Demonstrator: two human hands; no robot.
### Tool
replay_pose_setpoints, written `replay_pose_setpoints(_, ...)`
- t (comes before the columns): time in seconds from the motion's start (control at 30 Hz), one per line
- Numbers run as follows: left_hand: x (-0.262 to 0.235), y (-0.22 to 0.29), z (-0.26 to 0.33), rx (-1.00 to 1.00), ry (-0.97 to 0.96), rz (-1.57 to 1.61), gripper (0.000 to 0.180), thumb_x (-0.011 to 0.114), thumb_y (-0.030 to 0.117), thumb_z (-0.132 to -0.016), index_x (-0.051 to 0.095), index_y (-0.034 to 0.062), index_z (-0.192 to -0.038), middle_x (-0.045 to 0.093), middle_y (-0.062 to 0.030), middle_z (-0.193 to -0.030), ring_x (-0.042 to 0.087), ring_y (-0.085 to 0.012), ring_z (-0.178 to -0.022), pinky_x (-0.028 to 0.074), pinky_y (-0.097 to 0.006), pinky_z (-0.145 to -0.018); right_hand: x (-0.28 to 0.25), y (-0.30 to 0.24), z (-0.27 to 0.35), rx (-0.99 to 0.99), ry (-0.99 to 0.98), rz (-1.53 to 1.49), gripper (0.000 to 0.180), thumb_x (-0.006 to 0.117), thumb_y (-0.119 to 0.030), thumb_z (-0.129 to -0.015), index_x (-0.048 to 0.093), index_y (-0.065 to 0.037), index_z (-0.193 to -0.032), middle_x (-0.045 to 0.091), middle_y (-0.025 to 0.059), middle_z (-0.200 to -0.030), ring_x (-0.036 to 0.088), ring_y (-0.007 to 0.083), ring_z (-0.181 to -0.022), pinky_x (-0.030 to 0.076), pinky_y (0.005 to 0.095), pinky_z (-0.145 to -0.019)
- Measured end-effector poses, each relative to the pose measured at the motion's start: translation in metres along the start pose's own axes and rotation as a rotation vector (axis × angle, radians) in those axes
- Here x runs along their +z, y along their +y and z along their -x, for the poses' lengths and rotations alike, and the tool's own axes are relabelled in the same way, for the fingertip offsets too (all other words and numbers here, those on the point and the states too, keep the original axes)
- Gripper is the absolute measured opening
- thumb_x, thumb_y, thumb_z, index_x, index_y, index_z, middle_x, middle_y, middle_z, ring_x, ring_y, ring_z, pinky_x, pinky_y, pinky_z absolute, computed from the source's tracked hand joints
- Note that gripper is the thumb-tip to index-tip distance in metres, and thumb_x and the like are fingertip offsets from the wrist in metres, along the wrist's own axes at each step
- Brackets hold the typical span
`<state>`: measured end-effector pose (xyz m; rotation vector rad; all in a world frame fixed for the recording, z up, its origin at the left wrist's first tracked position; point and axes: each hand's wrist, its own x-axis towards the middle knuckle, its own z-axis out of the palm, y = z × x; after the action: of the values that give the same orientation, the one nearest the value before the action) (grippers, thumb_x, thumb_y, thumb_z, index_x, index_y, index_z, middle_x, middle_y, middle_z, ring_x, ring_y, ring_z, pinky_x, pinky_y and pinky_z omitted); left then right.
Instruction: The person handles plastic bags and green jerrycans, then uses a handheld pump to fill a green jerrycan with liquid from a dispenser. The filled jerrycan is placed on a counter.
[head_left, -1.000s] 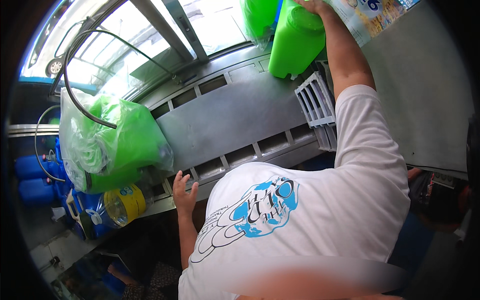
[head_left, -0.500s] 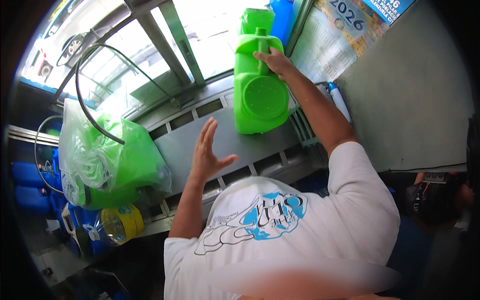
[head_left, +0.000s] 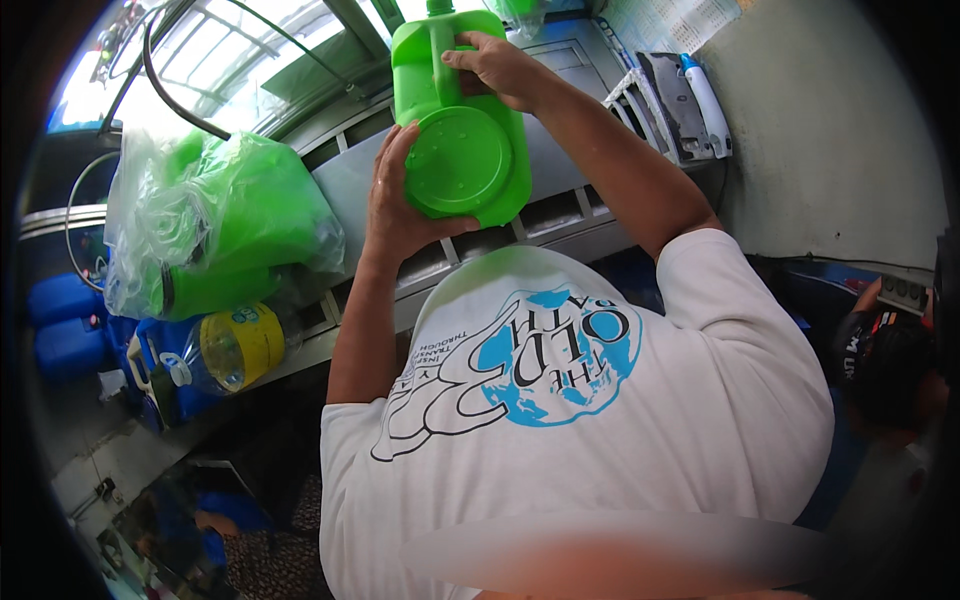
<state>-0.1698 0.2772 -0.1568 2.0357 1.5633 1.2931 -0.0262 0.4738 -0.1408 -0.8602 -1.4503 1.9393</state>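
A grey metal ledge (head_left: 560, 215) with rectangular slots along its front runs from lower left to upper right below the window frame. On its left part lies a clear plastic bag (head_left: 215, 235) stuffed with green things, resting directly on the metal. Just below the bag, at the ledge's edge, a clear bottle (head_left: 228, 350) with a yellow label lies on its side. At the far right end of the ledge sit a white slatted rack (head_left: 628, 100) and, beside it, a white tube (head_left: 707, 105) with a blue cap, near the wall.
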Motion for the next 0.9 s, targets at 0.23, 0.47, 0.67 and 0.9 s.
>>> replay_pose_setpoints(0.23,0.015,0.013,0.044,0.012,0.033,0.237,0.136,0.094,0.045,-0.041,0.018,0.0075,-0.148,0.039,-0.0182,-0.142,0.036,-0.0388,-0.133,0.034,-0.049,-0.108,0.028,-0.004,0.088,-0.347,0.179,1.050,0.069,0.061,-0.047,-0.089,0.040,-0.005,-0.139,0.054,0.0234,-0.126,0.056,0.0329,-0.117,0.046,0.0411,-0.098)
replay_pose_setpoints(0.47,0.013,-0.025,0.047,0.044,-0.063,0.067,0.125,0.091,0.047,-0.050,0.024,0.0093,-0.148,0.027,-0.0210,-0.149,0.029,-0.0370,-0.139,0.029,-0.046,-0.113,0.122,-0.031,0.155,-0.062,0.116,1.796,0.089,0.060,-0.070,-0.074,0.046,-0.008,-0.137,0.049,0.0254,-0.133,0.050,0.0379,-0.123,0.041,0.0480,-0.102)
replay_pose_setpoints(0.67,0.016,-0.026,0.050,0.037,-0.007,0.094,0.117,0.086,0.060,-0.050,0.035,0.0115,-0.144,0.022,-0.0222,-0.151,0.019,-0.0391,-0.142,0.030,-0.049,-0.112,0.139,-0.047,0.155,0.130,0.052,1.764,0.089,0.064,-0.062,-0.073,0.045,-0.001,-0.134,0.051,0.0280,-0.130,0.053,0.0385,-0.119,0.043,0.0458,-0.100)
replay_pose_setpoints(0.9,0.022,0.002,0.063,-0.037,-0.033,0.047,0.118,0.087,0.058,-0.050,0.034,0.0095,-0.144,0.019,-0.0258,-0.151,0.018,-0.0437,-0.141,0.030,-0.050,-0.111,0.116,-0.026,0.170,-0.081,0.066,1.734,0.087,0.069,-0.054,-0.069,0.045,-0.004,-0.136,0.050,0.0275,-0.131,0.049,0.0396,-0.122,0.039,0.0460,-0.104)
